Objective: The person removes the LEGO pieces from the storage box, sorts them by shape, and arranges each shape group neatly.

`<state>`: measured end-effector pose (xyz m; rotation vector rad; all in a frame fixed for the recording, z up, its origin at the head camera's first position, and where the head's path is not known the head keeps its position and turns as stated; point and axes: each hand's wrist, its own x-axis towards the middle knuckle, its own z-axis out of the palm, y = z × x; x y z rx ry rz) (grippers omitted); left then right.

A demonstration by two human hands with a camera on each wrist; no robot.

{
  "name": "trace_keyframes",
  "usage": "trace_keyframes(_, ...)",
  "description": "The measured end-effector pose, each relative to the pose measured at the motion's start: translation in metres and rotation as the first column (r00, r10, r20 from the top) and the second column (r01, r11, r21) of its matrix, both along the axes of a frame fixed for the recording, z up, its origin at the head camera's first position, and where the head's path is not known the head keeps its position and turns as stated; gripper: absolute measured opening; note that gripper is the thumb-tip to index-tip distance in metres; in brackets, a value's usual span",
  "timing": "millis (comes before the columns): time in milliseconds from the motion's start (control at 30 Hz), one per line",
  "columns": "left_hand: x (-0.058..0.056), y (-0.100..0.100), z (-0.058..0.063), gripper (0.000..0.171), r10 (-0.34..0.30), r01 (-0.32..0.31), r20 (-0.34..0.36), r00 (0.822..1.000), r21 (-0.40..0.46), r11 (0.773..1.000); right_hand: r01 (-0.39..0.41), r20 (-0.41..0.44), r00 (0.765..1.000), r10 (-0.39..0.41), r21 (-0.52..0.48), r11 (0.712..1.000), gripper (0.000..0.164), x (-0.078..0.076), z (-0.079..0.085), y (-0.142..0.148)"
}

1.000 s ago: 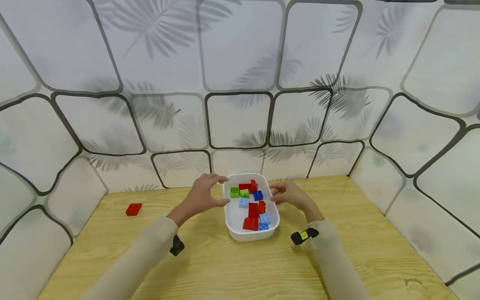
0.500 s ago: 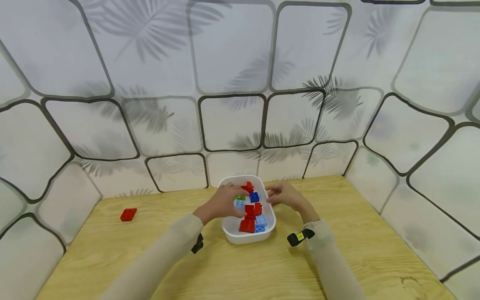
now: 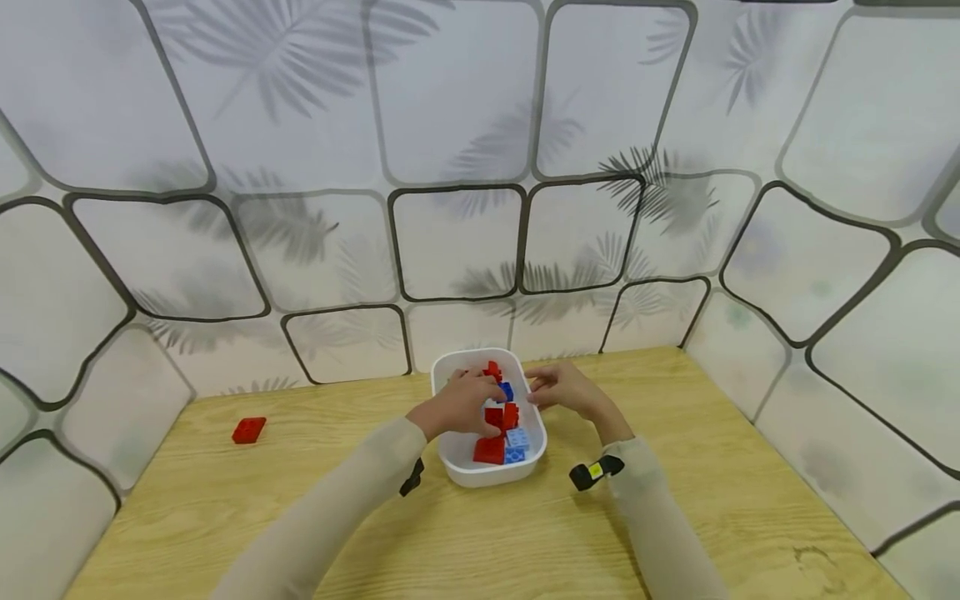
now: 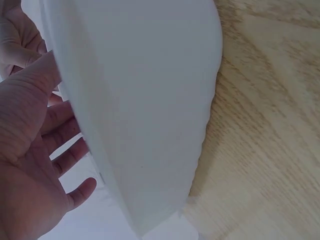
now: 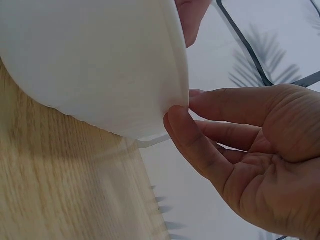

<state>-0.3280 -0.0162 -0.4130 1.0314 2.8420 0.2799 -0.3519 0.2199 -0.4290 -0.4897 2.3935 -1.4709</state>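
Note:
A white plastic box point(image 3: 486, 477) with several toy building bricks stands on the table. My left hand point(image 3: 461, 404) reaches over its left rim, fingers spread and loosely bent above the bricks; the fingertips are partly hidden behind the box wall in the left wrist view. Under and around it show red bricks point(image 3: 489, 451), light blue bricks point(image 3: 517, 438) and a dark blue brick point(image 3: 506, 392). The green bricks are covered by this hand. At the right rim, my right hand point(image 3: 570, 390) pinches the box edge between thumb and fingers, as the right wrist view shows.
A single red brick point(image 3: 249, 430) lies on the wooden table point(image 3: 480, 542) at the far left. Patterned fabric walls point(image 3: 457, 242) close off the back and both sides. Each wrist wears a black strap point(image 3: 596, 472).
My left hand has moved right, from beside the left rim to over the bricks inside the box. The right hand stays at the right rim. The head view has shifted slightly.

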Motion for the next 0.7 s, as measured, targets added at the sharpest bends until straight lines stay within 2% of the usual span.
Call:
trace_keyframes(333, -0.004, 0.008, 0.012, 0.042, 0.013, -0.011, 0.032, 0.999, -0.082, 0.997, -0.020, 0.006, 1.000, 0.020, -0.040, 0.999, 0.052, -0.001, 0.000, -0.002)
trace_keyframes(700, -0.009, 0.020, 0.014, 0.036, 0.017, -0.014, 0.015, 1.000, -0.185, 0.983, -0.018, 0.004, 1.000, 0.018, -0.052, 0.998, 0.053, 0.001, 0.005, -0.002)
